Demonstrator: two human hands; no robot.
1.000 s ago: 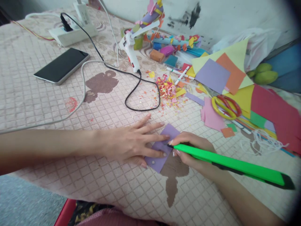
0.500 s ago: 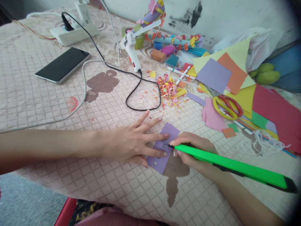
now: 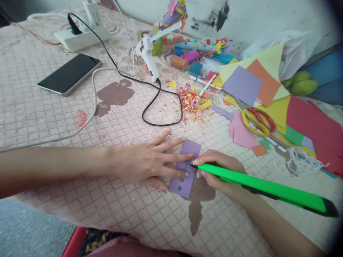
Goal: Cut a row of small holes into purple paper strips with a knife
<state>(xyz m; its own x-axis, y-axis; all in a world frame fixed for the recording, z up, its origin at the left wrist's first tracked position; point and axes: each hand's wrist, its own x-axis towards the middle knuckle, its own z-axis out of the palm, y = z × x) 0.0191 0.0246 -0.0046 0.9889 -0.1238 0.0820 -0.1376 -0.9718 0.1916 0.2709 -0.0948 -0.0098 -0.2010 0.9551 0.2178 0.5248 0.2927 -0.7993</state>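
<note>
Evidently I am partway through working small openings into the rectangular strip of purple paper [image 3: 188,182], which lies flat on the pale pink cloth with its checked pattern [image 3: 134,210], close in front of me. My left hand [image 3: 147,162] is flat and spread wide, gripping nothing; some of its fingers rest across the strip and press it down. My right hand [image 3: 218,166] has a narrow, pinched hold near the black tip of the long bright-green plastic cutter [image 3: 262,185], whose body slants back over my wrist.

Two small round spots show near the strip's lower end, one partly beside my finger. I take them for finished holes, with the brown patch of the cloth showing through. The cutter's tip is at a faint mark between my fingers, near the middle of the strip, so I judge that cut begun but not freed. My fingers cover part of the paper, so I cannot tell whether other holes lie under them. The upper end looks uncut where I can see it.

Beyond the strip, a loose heap of multicoloured paper scraps [image 3: 190,99], the white plastic glue gun [image 3: 150,60] and the scissors with yellow and red handles [image 3: 255,122] lie apart from my hands.
</note>
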